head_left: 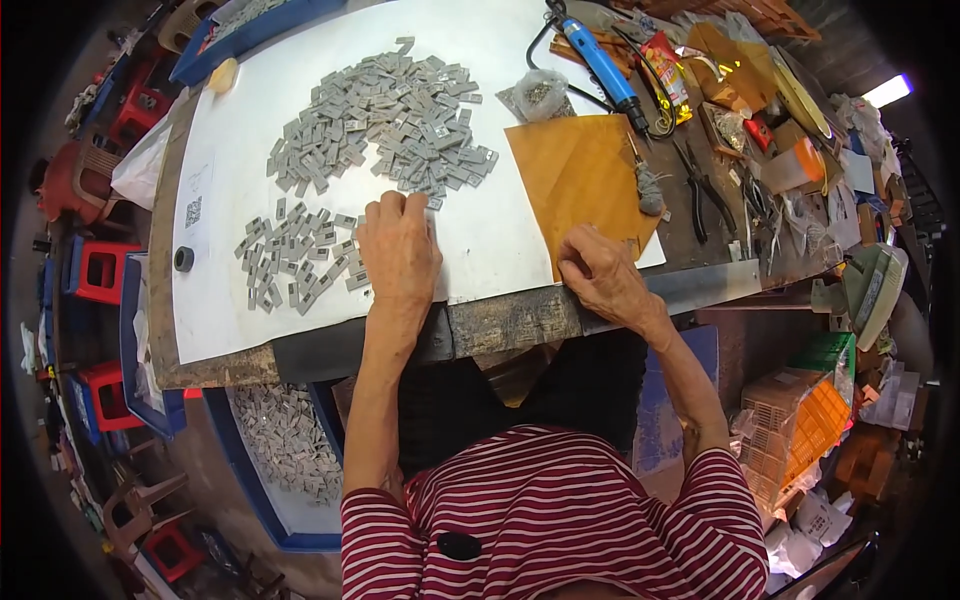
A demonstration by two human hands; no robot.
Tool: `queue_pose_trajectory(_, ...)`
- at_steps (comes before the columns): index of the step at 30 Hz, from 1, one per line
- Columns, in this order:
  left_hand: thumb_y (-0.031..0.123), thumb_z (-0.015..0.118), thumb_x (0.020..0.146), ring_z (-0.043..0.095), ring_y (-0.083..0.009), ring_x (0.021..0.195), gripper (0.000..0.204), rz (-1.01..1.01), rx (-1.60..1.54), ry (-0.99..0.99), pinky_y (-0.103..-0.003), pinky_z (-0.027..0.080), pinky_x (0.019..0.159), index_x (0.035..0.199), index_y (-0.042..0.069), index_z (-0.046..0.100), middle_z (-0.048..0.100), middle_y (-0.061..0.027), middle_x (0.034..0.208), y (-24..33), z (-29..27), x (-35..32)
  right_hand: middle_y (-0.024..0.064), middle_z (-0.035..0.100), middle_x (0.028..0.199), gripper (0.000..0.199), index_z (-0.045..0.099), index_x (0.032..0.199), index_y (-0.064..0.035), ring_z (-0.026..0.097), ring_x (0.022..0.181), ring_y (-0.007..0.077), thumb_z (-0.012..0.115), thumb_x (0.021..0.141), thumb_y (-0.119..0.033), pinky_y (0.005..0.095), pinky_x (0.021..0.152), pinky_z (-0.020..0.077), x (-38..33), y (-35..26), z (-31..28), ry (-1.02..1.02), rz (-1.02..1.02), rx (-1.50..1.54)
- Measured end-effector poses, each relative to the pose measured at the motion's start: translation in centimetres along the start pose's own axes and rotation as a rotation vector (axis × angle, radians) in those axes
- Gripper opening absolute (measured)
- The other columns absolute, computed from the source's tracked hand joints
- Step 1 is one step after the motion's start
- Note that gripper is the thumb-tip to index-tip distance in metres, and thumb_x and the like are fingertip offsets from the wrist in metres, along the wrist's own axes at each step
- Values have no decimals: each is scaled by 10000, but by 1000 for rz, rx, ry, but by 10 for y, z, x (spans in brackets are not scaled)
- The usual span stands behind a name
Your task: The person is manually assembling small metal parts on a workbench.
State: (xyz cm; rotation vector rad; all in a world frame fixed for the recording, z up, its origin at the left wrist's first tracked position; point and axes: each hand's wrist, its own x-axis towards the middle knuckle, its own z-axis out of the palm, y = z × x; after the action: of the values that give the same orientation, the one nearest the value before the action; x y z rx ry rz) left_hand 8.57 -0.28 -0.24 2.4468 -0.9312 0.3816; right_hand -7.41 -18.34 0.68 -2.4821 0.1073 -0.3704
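On the bench [515, 322], two groups of small grey pieces on a white sheet [475, 240]: one large heap [400, 100] toward the far edge, overlapping so thickly as to bury most of the lower layers; one looser spread [290, 245] toward the near edge, left of centre; marks on single pieces too small to make out.

Beside the right side of this spread, left hand [400, 245], back upward, fingers bent down to the sheet, fingertips close together by the heap's near side; thumb and undersides out of sight, so cannot tell of any piece in the grip. At the near edge, right of centre, right hand [605, 275], loosely curled by the near-left corner of a brown sheet [570, 170]; palm hidden, so cannot tell of anything inside.

Beyond the brown sheet, a blue cylindrical tool [600, 65], with a black cord partly lost in clutter; toward the right edge, black-handled pliers [703, 195]; at the far-left corner, a blue tray [260, 35], cut off above; below the near edge, another tray [310, 542], partly covered by bench and left forearm.
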Motion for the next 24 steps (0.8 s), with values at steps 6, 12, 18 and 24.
queue_pose_trajectory(6, 12, 592, 704, 506, -269, 858, 219, 47, 2, -56, -394, 394, 723, 915, 71, 588, 539, -78, 890, -6, 15, 2, 21, 481, 684, 91, 514, 802, -12, 468, 596, 64, 573, 737, 11, 234, 534, 386, -3, -4, -8, -39, 236, 190)
queue_pose_trajectory(12, -20, 575, 709, 520, -298, 850, 209, 148, -164, -82, -400, 422, 700, 908, 44, 579, 542, -110, 875, 5, 14, 3, -45, 508, 666, 75, 577, 837, -7, 439, 572, 17, 586, 764, -19, 180, 504, 373, -1, 5, -4, 99, 365, 596)
queue_pose_trajectory(18, -35, 577, 718, 526, -322, 846, 193, 85, -344, -107, -408, 442, 716, 902, 26, 577, 531, -135, 851, 12, 9, 6, -42, 508, 658, 75, 599, 873, -3, 421, 532, 17, 590, 804, -32, 162, 467, 334, 1, 4, -13, 25, 525, 986)
queue_pose_trajectory(24, -13, 591, 734, 531, -318, 827, 142, 89, -320, -160, -403, 443, 704, 871, 25, 583, 526, -136, 840, 10, 17, 5, -20, 517, 686, 88, 589, 896, 0, 402, 527, 34, 592, 815, -36, 163, 465, 299, 2, 7, -11, 19, 492, 1135)
